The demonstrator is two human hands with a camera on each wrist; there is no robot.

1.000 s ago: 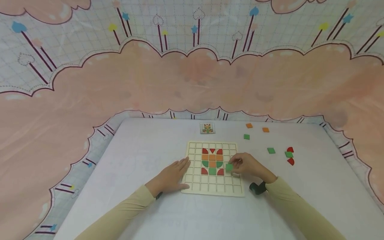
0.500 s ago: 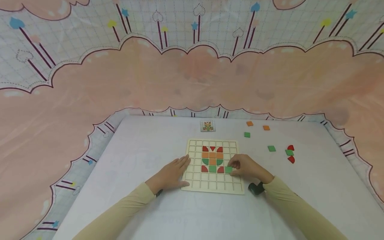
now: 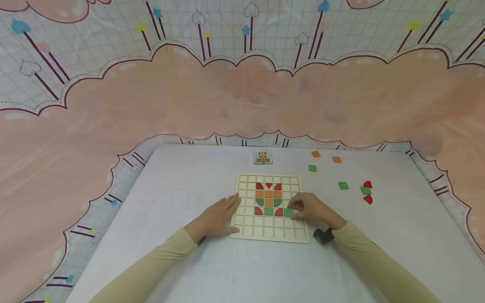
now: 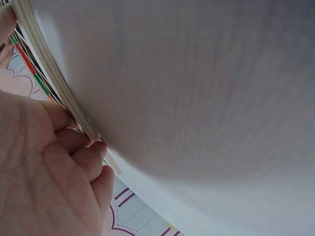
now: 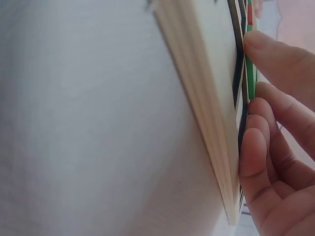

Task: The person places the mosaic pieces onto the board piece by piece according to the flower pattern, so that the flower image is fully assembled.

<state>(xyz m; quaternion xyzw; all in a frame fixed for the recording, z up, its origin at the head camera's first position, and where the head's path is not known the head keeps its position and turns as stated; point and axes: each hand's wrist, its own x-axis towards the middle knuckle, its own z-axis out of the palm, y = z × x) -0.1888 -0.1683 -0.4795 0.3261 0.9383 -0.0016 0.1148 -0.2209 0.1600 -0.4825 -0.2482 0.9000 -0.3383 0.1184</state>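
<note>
In the head view a pale wooden grid board (image 3: 248,230) lies on the table. My left hand (image 3: 217,216) rests along its left edge, fingers extended and thumb near the lower corner. At the board's right side, my right hand (image 3: 312,208) pinches a green square tile (image 3: 288,212) between thumb and fingers. That tile sits level with the bottom patterned row, just right of a red corner piece (image 3: 278,211). Orange squares (image 3: 268,194), green curved pieces and red pieces fill the middle cells. In the right wrist view, thumb and forefinger touch the green tile's (image 5: 250,78) ends.
A small pattern card (image 3: 262,157) lies beyond the board. Loose orange tiles (image 3: 337,159), green tiles (image 3: 343,185) and red quarter-round pieces (image 3: 368,200) are spread at the right. A patterned cloth (image 3: 242,101) hangs behind the table.
My right hand has brought the green tile slightly down and left onto the board, in line with the bottom patterned row. My left hand has stayed at the board's edge.
</note>
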